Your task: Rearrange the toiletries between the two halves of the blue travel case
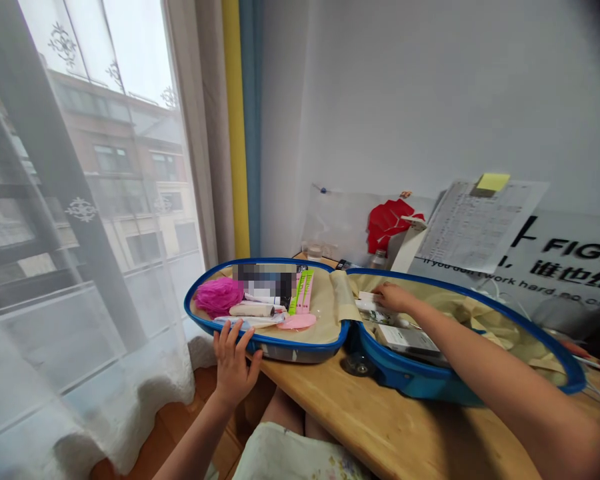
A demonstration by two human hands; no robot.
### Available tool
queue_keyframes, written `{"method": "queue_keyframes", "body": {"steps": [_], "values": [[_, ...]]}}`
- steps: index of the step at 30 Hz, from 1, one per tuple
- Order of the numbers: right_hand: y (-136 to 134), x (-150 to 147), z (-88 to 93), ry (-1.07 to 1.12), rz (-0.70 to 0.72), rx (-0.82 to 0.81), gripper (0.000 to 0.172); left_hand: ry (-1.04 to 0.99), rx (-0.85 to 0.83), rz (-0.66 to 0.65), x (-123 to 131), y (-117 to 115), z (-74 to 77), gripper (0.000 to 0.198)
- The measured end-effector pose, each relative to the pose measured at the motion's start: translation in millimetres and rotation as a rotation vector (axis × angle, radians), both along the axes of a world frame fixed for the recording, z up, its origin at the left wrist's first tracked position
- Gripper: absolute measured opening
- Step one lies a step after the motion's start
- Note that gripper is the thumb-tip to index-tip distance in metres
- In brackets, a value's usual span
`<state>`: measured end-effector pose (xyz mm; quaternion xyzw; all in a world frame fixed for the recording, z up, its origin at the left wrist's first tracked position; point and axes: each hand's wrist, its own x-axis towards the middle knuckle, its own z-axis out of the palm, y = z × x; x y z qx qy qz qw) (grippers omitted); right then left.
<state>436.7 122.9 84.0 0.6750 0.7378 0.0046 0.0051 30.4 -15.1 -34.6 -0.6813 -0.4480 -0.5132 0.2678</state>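
A blue hard-shell suitcase (415, 380) lies opened out on the wooden table, with beige lining in both halves. My left hand (236, 360) rests on the near rim of the left half, fingers spread over the edge. That half holds a magenta mesh bath puff (220, 297), a white tube (251, 310), green-and-pink slim packets (304, 292) and a flat pink item (298, 322). Inside the right half, my right hand (393, 297) has its fingers closed on a small white packet (367, 296); the fingertips are partly hidden. Below it sits a white-and-grey box (405, 340).
The wooden table (330, 413) carries a glass jar (314, 252) behind the suitcase. Clipped papers (480, 223) and a red paper piece (390, 223) stand near the wall. Cables lie at the right. Sheer curtains (130, 373) hang at the left.
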Motion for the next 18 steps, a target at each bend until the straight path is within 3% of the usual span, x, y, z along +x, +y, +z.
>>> {"method": "queue_keyframes", "body": {"steps": [5, 10, 15, 18], "values": [[-3.9, 1.2, 12.2, 0.086, -0.063, 0.068, 0.021, -0.004, -0.009, 0.002, -0.5, 0.3, -0.7, 0.050], [-13.5, -10.0, 46.1, 0.244, -0.037, 0.209, 0.032, -0.011, -0.017, 0.019, 0.2, 0.1, -2.1, 0.047], [-31.7, -77.8, 63.1, 0.514, 0.211, 0.137, 0.033, -0.016, -0.018, 0.019, 0.7, 0.3, -2.3, 0.046], [-40.0, -127.8, 57.8, 0.446, 0.278, 0.050, 0.023, -0.015, -0.023, 0.019, 0.5, 0.0, -2.0, 0.046]]}}
